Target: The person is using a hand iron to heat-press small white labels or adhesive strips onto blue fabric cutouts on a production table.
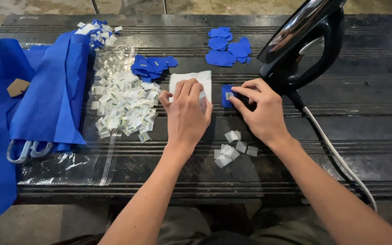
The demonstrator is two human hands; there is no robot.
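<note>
My left hand (186,112) rests with curled fingers on a white cloth pad (191,81) in the middle of the dark wooden table (341,118); something small and white shows at its fingertips. My right hand (259,111) pinches a small blue fabric patch (227,95) that carries a little white label, pressing it to the table just right of the pad. A black clothes iron (307,43) stands upright right behind my right hand, with its white cord (336,156) running toward me.
A heap of small white labels (123,106) lies on a clear plastic bag (75,165) at left, next to folded blue fabric (46,95). Blue patches sit in two piles (153,66) (227,47). Several white squares (232,147) lie between my wrists.
</note>
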